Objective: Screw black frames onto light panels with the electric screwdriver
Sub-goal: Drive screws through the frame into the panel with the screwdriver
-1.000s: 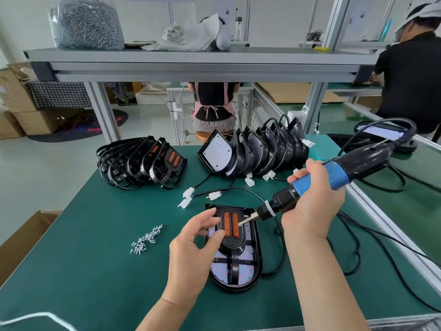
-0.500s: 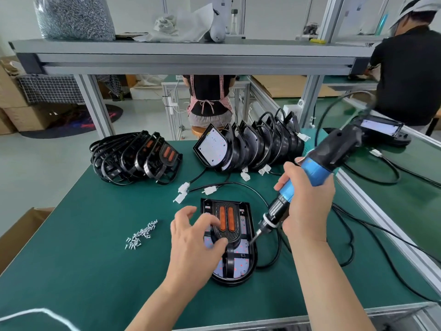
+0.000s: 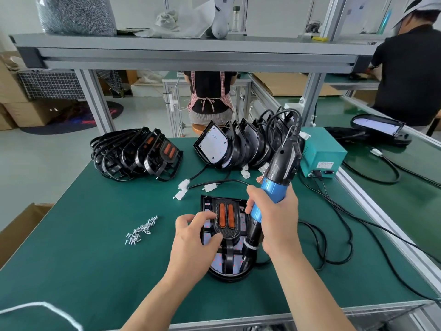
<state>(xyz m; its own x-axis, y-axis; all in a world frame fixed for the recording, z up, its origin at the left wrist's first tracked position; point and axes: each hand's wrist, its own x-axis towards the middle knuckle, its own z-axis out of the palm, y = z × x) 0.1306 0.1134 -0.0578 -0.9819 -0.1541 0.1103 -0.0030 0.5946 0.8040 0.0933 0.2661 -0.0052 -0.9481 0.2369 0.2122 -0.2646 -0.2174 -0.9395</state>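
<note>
Your green table (image 3: 71, 259) holds the same layout as a second ago, with the row of waiting light panels (image 3: 238, 146) at the far middle and the stack of black frames (image 3: 138, 154) at the far left. What has changed is the electric screwdriver (image 3: 272, 187). It lay almost level with its bit at the far end of the work, and you have now swung it up to a steep tilt and brought the bit down at the near right side. Your right hand (image 3: 276, 218) is clamped round the blue barrel. Your left hand (image 3: 193, 240) has stayed put, with bent fingers and thumb pressing the black frame (image 3: 235, 231) flat rather than closing round it. That frame sits on the light panel (image 3: 230, 275) in the near middle of the table, between your hands. I judge the far fixing done and a near one next, though you cannot tell whether a screw sits on the bit. Of the containers, the cardboard boxes (image 3: 23, 111) on the far left floor are shut. The open box (image 3: 21, 230) at the near left hides its inside. The clear bag (image 3: 76, 13) on the shelf (image 3: 191, 51) is packed with small grey metal pieces, probably screws. Loose screws (image 3: 142, 230) lie uncontained left of your work.
</note>
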